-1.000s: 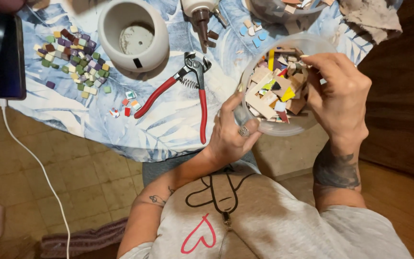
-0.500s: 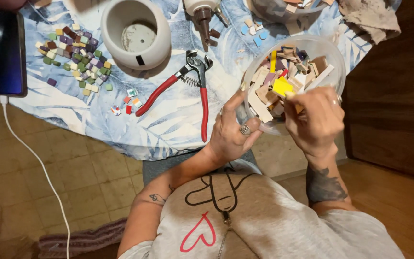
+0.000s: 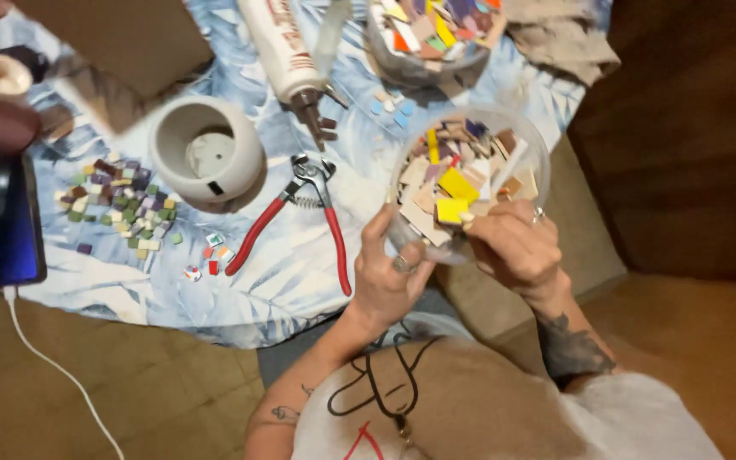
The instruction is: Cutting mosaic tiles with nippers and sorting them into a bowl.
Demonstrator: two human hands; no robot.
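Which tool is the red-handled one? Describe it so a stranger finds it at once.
Start at the blue leaf-print cloth over the table. Between the white ceramic pot and the clear bowl of tile pieces lie the tile nippers, handles splayed. They alone have long red grips and a metal spring.

Warm, fairly dim indoor light falls on the tabletop [image 3: 300,281] from above, perhaps slightly left; shadows are soft. The far-left corner smears with motion blur, the view bends at its edges, the right side sinks into brown gloom, and glare is slight
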